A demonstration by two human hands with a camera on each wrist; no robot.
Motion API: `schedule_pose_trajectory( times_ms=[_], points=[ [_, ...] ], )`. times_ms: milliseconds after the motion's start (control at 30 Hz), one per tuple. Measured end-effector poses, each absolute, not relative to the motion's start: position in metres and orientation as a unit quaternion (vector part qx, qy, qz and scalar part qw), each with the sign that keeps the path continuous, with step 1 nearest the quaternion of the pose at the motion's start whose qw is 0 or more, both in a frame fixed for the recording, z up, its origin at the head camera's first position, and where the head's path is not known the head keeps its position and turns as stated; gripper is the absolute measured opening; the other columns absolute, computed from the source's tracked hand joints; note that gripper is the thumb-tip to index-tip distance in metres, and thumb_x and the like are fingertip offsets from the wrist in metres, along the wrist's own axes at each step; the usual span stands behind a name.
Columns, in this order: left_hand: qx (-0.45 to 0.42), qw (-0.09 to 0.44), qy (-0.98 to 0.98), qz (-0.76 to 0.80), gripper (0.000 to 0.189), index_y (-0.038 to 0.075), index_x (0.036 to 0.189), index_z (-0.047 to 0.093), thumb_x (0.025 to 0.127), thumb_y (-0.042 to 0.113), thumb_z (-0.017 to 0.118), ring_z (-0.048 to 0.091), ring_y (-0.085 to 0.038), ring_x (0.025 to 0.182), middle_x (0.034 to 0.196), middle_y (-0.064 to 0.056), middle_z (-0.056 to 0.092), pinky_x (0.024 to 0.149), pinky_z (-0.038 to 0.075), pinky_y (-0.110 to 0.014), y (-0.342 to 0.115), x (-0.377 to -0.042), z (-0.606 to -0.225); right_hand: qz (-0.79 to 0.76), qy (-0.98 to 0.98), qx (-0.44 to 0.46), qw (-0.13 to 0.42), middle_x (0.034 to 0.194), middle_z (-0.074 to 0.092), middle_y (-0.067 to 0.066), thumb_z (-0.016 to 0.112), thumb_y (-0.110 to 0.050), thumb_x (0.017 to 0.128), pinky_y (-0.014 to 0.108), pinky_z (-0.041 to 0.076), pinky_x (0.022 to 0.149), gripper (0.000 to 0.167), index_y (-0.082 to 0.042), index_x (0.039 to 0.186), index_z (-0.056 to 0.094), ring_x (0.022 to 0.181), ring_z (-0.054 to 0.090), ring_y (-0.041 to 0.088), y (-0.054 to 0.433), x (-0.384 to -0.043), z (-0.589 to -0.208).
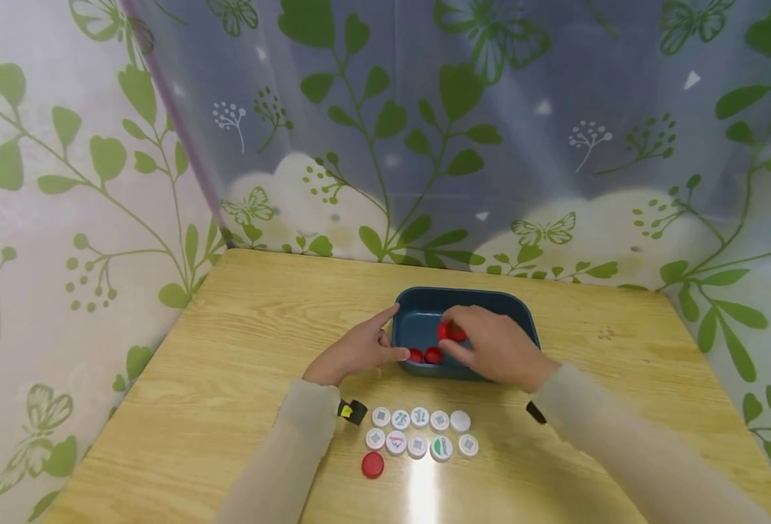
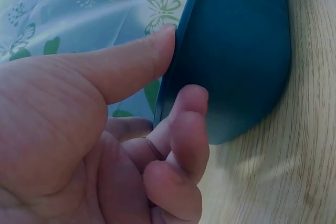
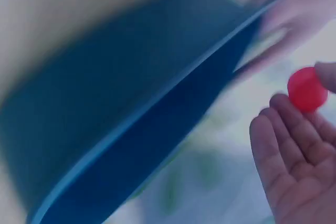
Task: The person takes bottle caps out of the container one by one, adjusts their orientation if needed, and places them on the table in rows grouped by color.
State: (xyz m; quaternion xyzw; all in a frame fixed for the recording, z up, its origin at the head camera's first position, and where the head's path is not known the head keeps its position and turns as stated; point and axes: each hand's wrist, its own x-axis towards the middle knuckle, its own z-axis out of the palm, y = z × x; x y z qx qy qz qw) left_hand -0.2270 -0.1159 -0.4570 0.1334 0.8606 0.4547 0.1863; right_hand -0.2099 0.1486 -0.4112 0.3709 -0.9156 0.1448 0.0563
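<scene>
A dark blue plastic bin (image 1: 467, 297) stands on the wooden table. My left hand (image 1: 362, 351) grips its left front corner, with the thumb at the rim and the other fingers bent beside the outer wall (image 2: 236, 61). Above the inside of the bin, my right hand (image 1: 499, 349) pinches a red bottle cap (image 3: 307, 89) between thumb and fingertips. More red caps (image 1: 434, 355) lie in the bin along its front wall, partly hidden by the right hand.
In front of the bin, several white bottle caps (image 1: 418, 447) sit in two rows on the table (image 1: 261, 313). A single red cap (image 1: 373, 465) lies nearest me, below the left end of the rows. A leaf-patterned cloth (image 1: 385, 145) hangs behind the table and at both sides.
</scene>
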Motion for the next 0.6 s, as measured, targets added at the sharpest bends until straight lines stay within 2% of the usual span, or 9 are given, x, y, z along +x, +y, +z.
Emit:
schedule_pose_trajectory(
  times_ms=[67, 167, 267, 400, 500, 600],
  points=[
    [0.136, 0.186, 0.861, 0.453, 0.096, 0.02, 0.167, 0.019, 0.094, 0.034, 0.078, 0.06, -0.023, 0.067, 0.083, -0.007, 0.065, 0.064, 0.046, -0.031, -0.116, -0.227, -0.458, 0.171, -0.9, 0.396, 0.06, 0.1, 0.067, -0.007, 0.077, -0.029, 0.095, 0.028, 0.055, 0.073, 0.027, -0.014, 0.115, 0.067, 0.086, 0.063, 0.007, 0.132, -0.175, -0.404],
    [0.138, 0.181, 0.867, 0.444, 0.096, 0.02, 0.167, 0.019, 0.094, 0.035, 0.078, 0.059, -0.019, 0.064, 0.079, -0.005, 0.064, 0.063, 0.046, -0.031, -0.115, -0.228, -0.458, 0.152, -0.885, 0.44, 0.009, 0.099, 0.064, -0.011, 0.078, -0.029, 0.093, 0.023, 0.053, 0.074, 0.025, -0.018, 0.113, 0.068, 0.086, 0.057, 0.004, 0.112, -0.128, -0.41],
    [0.135, 0.177, 0.874, 0.432, 0.095, 0.021, 0.167, 0.02, 0.094, 0.035, 0.078, 0.062, -0.022, 0.065, 0.077, -0.004, 0.064, 0.064, 0.047, -0.032, -0.115, -0.229, -0.457, 0.099, -0.867, 0.487, -0.025, 0.096, 0.06, -0.013, 0.077, -0.031, 0.093, 0.021, 0.05, 0.076, 0.019, -0.023, 0.108, 0.067, 0.085, 0.051, 0.004, 0.1, -0.1, -0.432],
    [0.126, 0.181, 0.875, 0.43, 0.094, 0.022, 0.167, 0.021, 0.094, 0.036, 0.078, 0.066, -0.031, 0.068, 0.078, -0.006, 0.064, 0.064, 0.048, -0.034, -0.115, -0.228, -0.456, 0.063, -0.856, 0.511, -0.041, 0.094, 0.059, -0.015, 0.075, -0.035, 0.095, 0.021, 0.049, 0.078, 0.018, -0.025, 0.108, 0.067, 0.084, 0.049, 0.005, 0.092, -0.087, -0.457],
    [0.124, 0.184, 0.873, 0.434, 0.094, 0.022, 0.167, 0.021, 0.094, 0.035, 0.078, 0.064, -0.03, 0.066, 0.077, -0.005, 0.064, 0.063, 0.047, -0.034, -0.115, -0.228, -0.458, 0.072, -0.866, 0.49, -0.069, 0.091, 0.057, -0.016, 0.075, -0.037, 0.095, 0.021, 0.048, 0.077, 0.02, -0.025, 0.109, 0.066, 0.082, 0.047, 0.004, 0.091, -0.085, -0.465],
    [0.124, 0.184, 0.874, 0.433, 0.094, 0.022, 0.167, 0.021, 0.094, 0.036, 0.078, 0.061, -0.026, 0.064, 0.075, -0.004, 0.062, 0.062, 0.045, -0.033, -0.114, -0.227, -0.458, 0.089, -0.878, 0.466, -0.061, 0.084, 0.05, -0.017, 0.074, -0.036, 0.095, 0.02, 0.044, 0.071, 0.015, -0.026, 0.101, 0.065, 0.078, 0.045, 0.004, 0.094, -0.084, -0.469]
  ],
)
